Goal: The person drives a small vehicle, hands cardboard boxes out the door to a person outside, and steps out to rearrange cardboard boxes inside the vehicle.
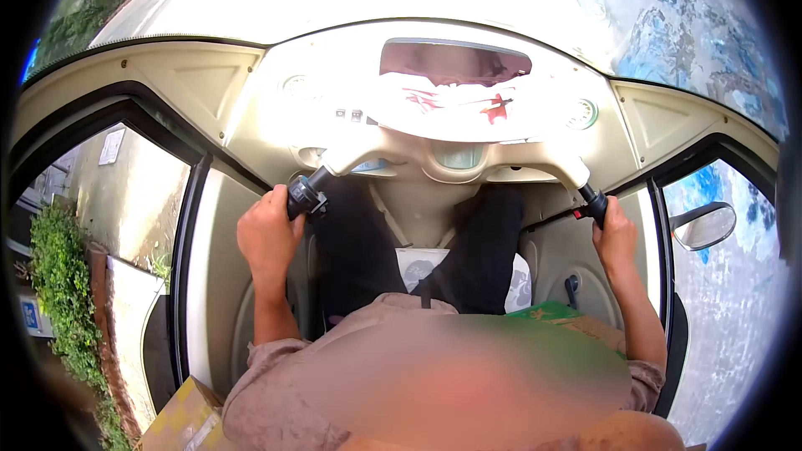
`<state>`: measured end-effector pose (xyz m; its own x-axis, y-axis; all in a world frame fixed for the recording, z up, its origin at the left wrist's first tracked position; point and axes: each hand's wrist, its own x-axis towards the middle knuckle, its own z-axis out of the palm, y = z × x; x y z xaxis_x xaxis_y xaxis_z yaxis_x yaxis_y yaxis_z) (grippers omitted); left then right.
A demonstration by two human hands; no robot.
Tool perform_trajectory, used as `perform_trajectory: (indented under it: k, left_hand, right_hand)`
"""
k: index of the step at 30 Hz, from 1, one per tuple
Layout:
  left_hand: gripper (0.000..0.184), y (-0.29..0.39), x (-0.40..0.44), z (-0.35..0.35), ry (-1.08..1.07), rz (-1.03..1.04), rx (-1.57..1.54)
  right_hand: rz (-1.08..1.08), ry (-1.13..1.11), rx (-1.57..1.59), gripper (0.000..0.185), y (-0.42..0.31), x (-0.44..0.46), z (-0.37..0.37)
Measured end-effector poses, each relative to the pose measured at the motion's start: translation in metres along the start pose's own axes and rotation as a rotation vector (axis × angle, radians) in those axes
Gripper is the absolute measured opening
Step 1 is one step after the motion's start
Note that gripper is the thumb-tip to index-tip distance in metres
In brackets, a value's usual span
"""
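Inside a small cab, a cream handlebar [363, 149] spans the space ahead of the seated person, just behind the dashboard [276, 117]. Left hand [271, 230] wrapped round the black left grip [296, 200], thumb side near the switch cluster [316, 197]. Right hand [616, 238] closed round the outer part of the right grip [596, 205], red switch [578, 213] just inboard. Dark-trousered legs [359, 234] below, either side of centre.

Handling, my read: bar is stiff and fixed to a column, so no weight to carry, it just swivels. Grips look rubbery, low slip. Best hold: outer ends, both sides, palms clear of switches. Nothing fragile there except maybe switchgear.
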<state>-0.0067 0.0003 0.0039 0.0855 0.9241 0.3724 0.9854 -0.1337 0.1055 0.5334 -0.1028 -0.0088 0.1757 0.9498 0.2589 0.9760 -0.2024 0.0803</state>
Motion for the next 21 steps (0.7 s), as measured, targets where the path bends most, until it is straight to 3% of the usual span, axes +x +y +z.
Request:
perform_trajectory:
  k: [21]
  left_hand:
    - [0.029, -0.0036, 0.0007, 0.0051, 0.023, 0.008, -0.023]
  right_hand:
    - [0.012, -0.007, -0.007, 0.043, -0.0025, 0.0004, -0.003]
